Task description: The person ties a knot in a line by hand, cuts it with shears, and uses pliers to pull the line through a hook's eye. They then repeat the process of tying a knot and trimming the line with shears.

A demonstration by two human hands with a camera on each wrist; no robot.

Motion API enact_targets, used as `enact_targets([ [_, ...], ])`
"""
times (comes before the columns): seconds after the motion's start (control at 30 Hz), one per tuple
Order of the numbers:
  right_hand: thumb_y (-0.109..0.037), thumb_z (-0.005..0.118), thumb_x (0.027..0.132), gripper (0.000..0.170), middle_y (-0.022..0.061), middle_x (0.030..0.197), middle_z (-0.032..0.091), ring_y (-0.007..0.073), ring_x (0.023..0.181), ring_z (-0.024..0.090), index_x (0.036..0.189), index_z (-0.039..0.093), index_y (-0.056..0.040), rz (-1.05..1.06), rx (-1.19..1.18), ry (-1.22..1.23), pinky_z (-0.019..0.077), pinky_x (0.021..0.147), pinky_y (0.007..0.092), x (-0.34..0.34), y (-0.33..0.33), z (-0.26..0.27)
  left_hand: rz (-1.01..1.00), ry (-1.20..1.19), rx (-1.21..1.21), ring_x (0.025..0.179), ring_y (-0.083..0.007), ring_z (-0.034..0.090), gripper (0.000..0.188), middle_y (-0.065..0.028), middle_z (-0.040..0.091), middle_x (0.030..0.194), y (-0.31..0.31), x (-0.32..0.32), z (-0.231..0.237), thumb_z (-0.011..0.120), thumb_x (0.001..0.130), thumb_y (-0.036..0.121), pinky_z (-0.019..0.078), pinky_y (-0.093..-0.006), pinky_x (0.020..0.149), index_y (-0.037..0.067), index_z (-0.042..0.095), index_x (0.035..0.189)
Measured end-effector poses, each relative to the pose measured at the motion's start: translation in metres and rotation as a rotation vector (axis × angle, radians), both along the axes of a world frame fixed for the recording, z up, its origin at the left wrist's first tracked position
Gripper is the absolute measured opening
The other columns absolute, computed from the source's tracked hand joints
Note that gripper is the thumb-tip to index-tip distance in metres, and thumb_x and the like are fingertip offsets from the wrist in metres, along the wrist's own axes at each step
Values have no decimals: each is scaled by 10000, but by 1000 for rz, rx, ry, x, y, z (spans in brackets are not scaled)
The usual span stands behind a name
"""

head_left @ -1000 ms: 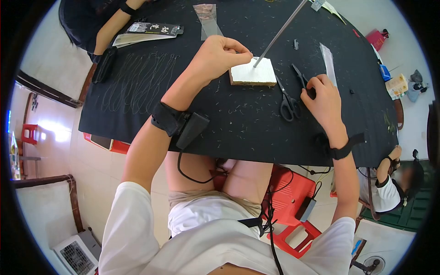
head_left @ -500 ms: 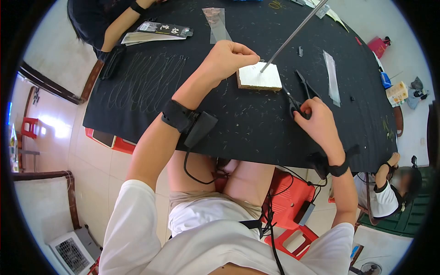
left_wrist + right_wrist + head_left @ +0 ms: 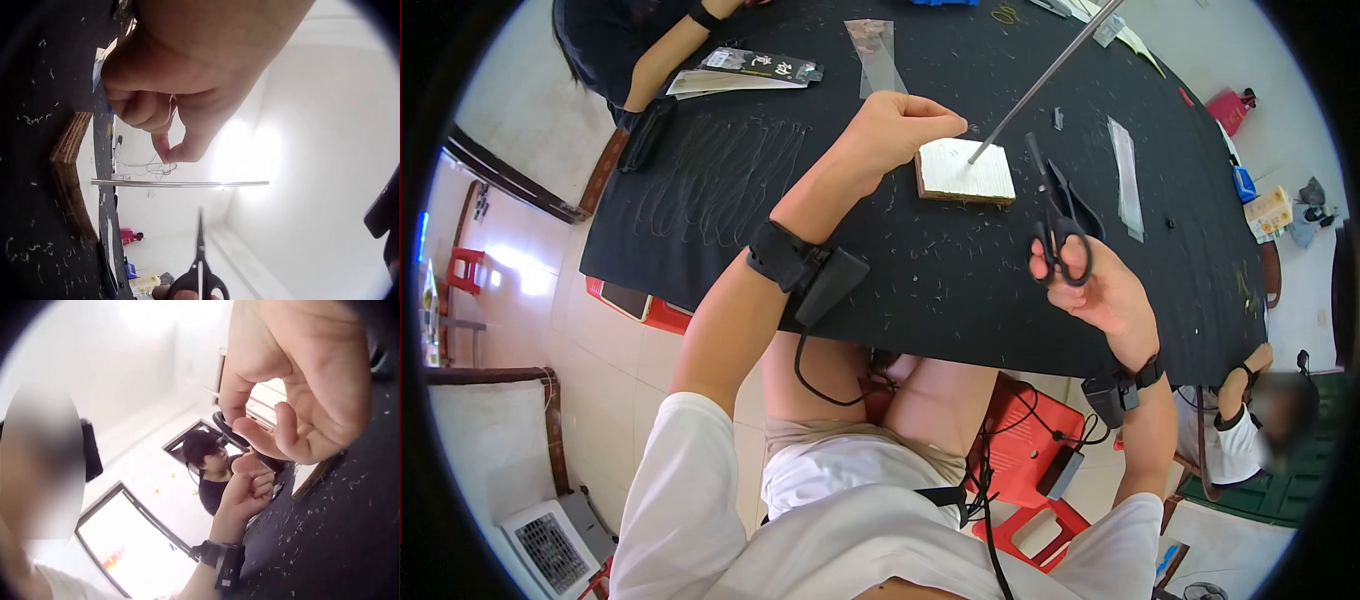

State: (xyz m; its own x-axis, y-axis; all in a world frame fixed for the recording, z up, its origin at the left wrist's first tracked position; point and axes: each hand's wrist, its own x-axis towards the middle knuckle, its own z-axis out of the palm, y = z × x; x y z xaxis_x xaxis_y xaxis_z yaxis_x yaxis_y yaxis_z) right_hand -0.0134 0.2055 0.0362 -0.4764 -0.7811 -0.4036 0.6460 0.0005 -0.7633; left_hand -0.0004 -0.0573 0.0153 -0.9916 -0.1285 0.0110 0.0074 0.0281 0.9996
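Note:
My left hand (image 3: pixel 905 138) pinches a thin thread (image 3: pixel 167 167) between thumb and fingertip, its small loops showing by the fingertips in the left wrist view. Beside it, a slim metal rod (image 3: pixel 1032 92) stands up from a white-topped block (image 3: pixel 967 172) with brown layered sides. My right hand (image 3: pixel 1105 290) grips black-handled scissors (image 3: pixel 1057 232), fingers in the handle loops and blades pointing away from me. In the left wrist view the scissor tips sit below the rod, apart from it. A dark tool (image 3: pixel 1084 213) lies on the black cloth behind the scissors.
Several long loops of thin dark thread (image 3: pixel 720 180) lie on the left of the black-covered table (image 3: pixel 880 290). Clear plastic sleeves (image 3: pixel 1126 180) and a printed packet (image 3: pixel 750 68) lie about, with small clippings scattered. Another person's arm (image 3: pixel 665 62) rests at the far left.
My right hand has moved down to the scissors, taken hold of them and lifted them, turning palm up with the blades pointing forward. My left hand stays beside the rod.

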Motion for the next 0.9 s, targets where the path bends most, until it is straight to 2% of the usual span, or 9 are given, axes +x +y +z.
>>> enact_targets([
  [0.17, -158, 660, 759, 276, 63, 795, 612, 55, 595, 515, 965, 574, 4, 108, 59, 518, 364, 482, 152, -14, -34, 20, 49, 5, 101, 439, 5, 296, 276, 42, 494, 589, -1, -2, -1, 643, 770, 188, 185, -169, 387, -37, 627, 931],
  [0.2, -158, 660, 759, 276, 63, 795, 612, 55, 595, 515, 965, 574, 4, 116, 58, 523, 364, 482, 152, -19, -40, 20, 57, 11, 102, 439, 5, 296, 276, 42, 494, 589, -1, -3, 0, 643, 770, 188, 185, -169, 387, -37, 627, 931],
  [0.27, -151, 667, 755, 317, 51, 800, 613, 76, 658, 553, 1014, 570, 3, 82, -80, 746, 400, 544, 159, -24, -53, 19, 79, 35, 138, 435, 2, 292, 270, 52, 473, 572, -2, -3, -1, 644, 771, 193, 185, -170, 393, -34, 628, 918],
  [0.4, -188, 687, 744, 359, 26, 780, 603, 85, 695, 560, 1021, 576, 12, 106, -153, 723, 428, 628, 190, -35, -60, 12, 113, 37, 149, 437, -2, 295, 267, 57, 458, 564, -2, -5, -1, 649, 768, 194, 183, -170, 398, -31, 628, 910],
  [0.53, -218, 698, 737, 375, 23, 770, 598, 87, 703, 558, 1010, 584, 13, 65, -89, 725, 425, 636, 194, -38, -57, 2, 162, 52, 175, 439, -5, 289, 268, 58, 454, 566, -3, -6, -3, 658, 763, 194, 177, -172, 399, -25, 628, 915],
  [0.73, -234, 637, 781, 362, 22, 786, 576, 71, 695, 519, 1048, 556, -3, 131, -232, 646, 387, 584, 185, -33, -53, -2, 165, 67, 149, 436, 1, 283, 267, 64, 448, 565, -3, -5, -2, 652, 775, 202, 171, -168, 396, -18, 627, 923],
  [0.8, -242, 620, 785, 352, 21, 797, 561, 63, 711, 499, 1057, 543, -31, 76, -16, 852, 365, 569, 184, -30, -55, -7, 163, 56, 143, 435, 3, 284, 265, 65, 448, 563, -4, -7, -4, 648, 780, 202, 169, -167, 395, -19, 626, 925],
  [0.87, -224, 651, 751, 286, 8, 752, 557, 47, 634, 489, 964, 579, -47, 16, 27, 839, 350, 529, 177, -25, -59, -11, 172, 68, 151, 430, 6, 283, 258, 67, 449, 565, -6, -8, -8, 641, 788, 198, 165, -165, 390, -19, 625, 927],
  [0.9, -210, 660, 735, 256, -1, 717, 555, 40, 582, 474, 916, 589, -43, -59, 174, 1073, 340, 501, 175, -25, -59, -16, 173, 68, 148, 430, 6, 283, 258, 67, 449, 565, -6, -8, -8, 641, 788, 198, 165, -165, 390, -19, 625, 927],
])
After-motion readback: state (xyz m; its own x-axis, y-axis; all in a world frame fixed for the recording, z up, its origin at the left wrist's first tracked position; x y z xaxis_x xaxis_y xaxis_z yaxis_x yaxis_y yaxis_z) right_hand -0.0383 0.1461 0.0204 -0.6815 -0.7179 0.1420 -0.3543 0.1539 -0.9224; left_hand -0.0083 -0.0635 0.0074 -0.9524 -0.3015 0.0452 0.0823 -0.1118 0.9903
